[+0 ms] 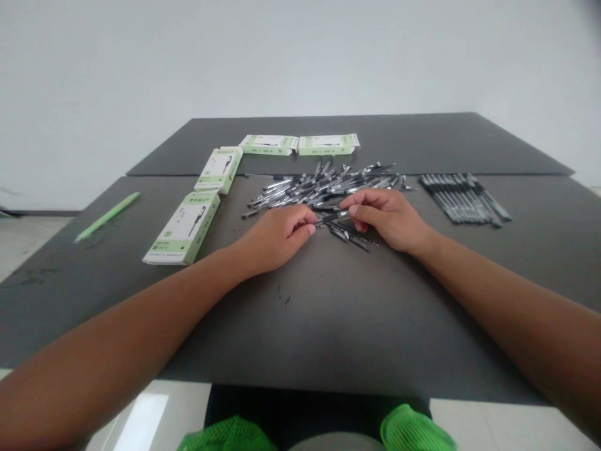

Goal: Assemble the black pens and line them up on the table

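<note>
A black and clear pen (332, 217) spans the gap between my two hands, just in front of a heap of pens. My left hand (280, 237) pinches its left end between thumb and forefinger. At the other end, the fingers of my right hand (385, 218) are closed on the same pen. The heap of loose black and clear pens (323, 185) lies behind my hands. Several small dark pen parts (351, 237) lie on the table beneath the held pen, close to my right hand. What exactly those parts are is too small to tell.
Pens in a neat row (464, 199) lie to the right. White and green boxes stand left, a near one (181, 228) and a farther one (219, 169), and two more boxes (268, 144) lie behind the heap. A green pen-like stick (107, 217) lies far left on the dark table (338, 326).
</note>
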The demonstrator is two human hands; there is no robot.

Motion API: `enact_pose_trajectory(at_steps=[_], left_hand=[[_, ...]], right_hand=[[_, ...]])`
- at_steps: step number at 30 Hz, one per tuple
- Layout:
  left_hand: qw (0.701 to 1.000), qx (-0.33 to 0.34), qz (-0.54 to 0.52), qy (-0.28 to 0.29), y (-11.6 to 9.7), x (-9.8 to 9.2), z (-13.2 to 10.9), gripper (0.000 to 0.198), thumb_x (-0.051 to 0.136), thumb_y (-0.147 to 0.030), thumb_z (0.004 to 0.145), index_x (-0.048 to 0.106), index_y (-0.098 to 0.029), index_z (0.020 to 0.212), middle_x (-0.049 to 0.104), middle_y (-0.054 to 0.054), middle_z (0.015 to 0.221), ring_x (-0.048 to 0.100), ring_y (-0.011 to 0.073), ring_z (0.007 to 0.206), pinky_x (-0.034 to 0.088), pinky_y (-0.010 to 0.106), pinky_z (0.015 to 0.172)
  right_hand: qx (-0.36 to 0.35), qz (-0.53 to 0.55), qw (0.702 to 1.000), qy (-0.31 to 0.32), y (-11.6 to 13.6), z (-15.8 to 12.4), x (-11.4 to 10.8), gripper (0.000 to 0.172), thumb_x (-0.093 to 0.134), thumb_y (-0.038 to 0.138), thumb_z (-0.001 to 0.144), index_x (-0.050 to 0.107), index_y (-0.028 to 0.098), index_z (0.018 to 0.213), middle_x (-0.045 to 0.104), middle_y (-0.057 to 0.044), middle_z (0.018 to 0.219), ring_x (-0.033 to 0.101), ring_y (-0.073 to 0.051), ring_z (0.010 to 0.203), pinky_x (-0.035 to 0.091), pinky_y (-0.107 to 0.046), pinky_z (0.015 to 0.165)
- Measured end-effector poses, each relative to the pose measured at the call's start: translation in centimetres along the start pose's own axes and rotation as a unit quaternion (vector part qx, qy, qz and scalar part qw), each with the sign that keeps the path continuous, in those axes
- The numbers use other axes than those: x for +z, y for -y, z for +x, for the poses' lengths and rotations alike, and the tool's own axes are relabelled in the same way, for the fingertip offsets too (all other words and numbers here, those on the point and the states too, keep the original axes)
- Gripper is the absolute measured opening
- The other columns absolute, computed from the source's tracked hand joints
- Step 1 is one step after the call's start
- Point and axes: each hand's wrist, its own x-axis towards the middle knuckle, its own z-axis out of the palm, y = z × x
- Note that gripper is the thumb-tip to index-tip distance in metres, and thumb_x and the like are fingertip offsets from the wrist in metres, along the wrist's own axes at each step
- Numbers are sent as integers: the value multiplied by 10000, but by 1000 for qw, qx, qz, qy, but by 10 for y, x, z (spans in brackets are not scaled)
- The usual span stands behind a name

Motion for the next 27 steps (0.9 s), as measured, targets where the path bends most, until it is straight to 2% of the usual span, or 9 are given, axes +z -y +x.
enact_pose_trajectory(at_steps=[27], left_hand=[[1000,-3,-1,6,0,0,0,201,611,-334,1047,735,-203,1137,800,29,990,726,209,882,489,339,792]], right_hand=[[-9,-29,999,13,4,-1,1,255,787,390,926,836,169,1043,657,9,662,573,-140,599,436,-286,592]])
